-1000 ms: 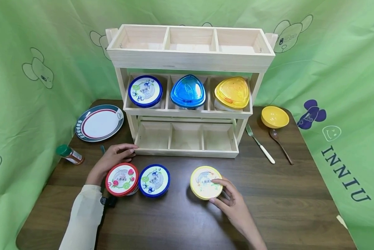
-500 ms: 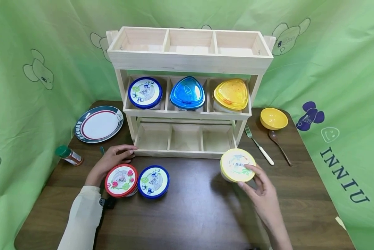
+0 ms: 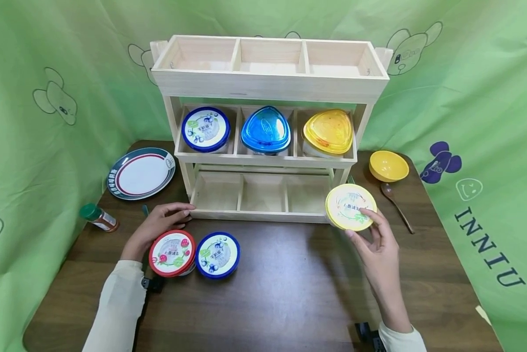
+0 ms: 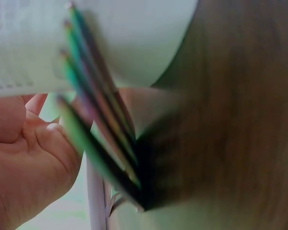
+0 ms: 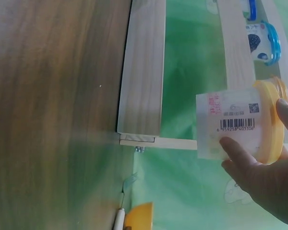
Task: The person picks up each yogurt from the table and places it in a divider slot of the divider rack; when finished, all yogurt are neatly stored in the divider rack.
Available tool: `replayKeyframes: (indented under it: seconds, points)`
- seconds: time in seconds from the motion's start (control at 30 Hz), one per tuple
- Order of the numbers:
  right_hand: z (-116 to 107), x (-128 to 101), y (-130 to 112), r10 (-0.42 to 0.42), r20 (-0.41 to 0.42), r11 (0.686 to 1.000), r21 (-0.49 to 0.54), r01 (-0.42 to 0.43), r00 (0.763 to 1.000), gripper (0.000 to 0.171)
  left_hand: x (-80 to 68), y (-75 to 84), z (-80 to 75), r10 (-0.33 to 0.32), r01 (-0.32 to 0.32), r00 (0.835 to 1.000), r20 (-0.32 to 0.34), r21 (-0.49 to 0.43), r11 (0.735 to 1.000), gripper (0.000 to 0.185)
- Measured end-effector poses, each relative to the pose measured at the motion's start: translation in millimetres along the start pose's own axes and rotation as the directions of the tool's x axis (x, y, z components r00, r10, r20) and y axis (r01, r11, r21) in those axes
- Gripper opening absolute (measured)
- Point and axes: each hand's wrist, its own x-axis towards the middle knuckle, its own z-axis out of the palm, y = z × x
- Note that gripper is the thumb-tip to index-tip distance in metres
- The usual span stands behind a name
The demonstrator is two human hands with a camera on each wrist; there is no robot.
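My right hand (image 3: 371,234) grips a yellow-lidded tub (image 3: 350,207) and holds it off the table beside the right end of the wooden rack (image 3: 268,83). In the right wrist view the yellow-lidded tub (image 5: 237,124) shows its white side and barcode, with my fingers (image 5: 240,155) round it. My left hand (image 3: 158,225) rests open on the table behind a red-lidded tub (image 3: 172,253), fingertips touching the rack's bottom shelf. A blue-lidded tub (image 3: 217,254) stands next to the red one. The left wrist view is blurred, showing my palm (image 4: 29,163).
The rack's middle shelf holds a blue-lidded round tub (image 3: 205,129), a blue triangular container (image 3: 265,129) and a yellow one (image 3: 328,131). A plate (image 3: 141,173) and spice bottle (image 3: 98,217) lie left. A yellow bowl (image 3: 388,165) and spoon (image 3: 395,205) lie right.
My right hand has lifted the yellow-lidded tub off the table and carried it right and up toward the rack's right end. My left hand has stayed in place.
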Motion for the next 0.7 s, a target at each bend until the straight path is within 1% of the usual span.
replayKeyframes:
  seconds: [0.2,0.3,0.57,0.7]
  points:
    - [11.3,11.4,4.0,-0.023,0.015,0.999,-0.022,0.023,1.000,0.059,1.4,-2.5,0.1,0.001,-0.001,1.000,-0.002,0.005,1.000,0.042]
    - [16.9,15.4,6.2,-0.035,0.033,0.999,-0.010,0.035,0.999,0.058,1.5,-1.7,-0.7,-0.006,0.006,1.000,-0.005,0.001,1.000,0.041]
    - [28.0,23.9,15.6,-0.078,0.073,0.997,0.026,0.077,0.994,0.060,2.7,-0.8,0.9,-0.001,0.001,1.000,0.000,0.003,1.000,0.041]
    - [34.0,27.3,18.7,-0.077,0.097,0.997,0.025,0.075,0.992,0.059,1.3,-0.8,1.1,0.008,-0.008,1.000,-0.001,0.012,1.000,0.042]
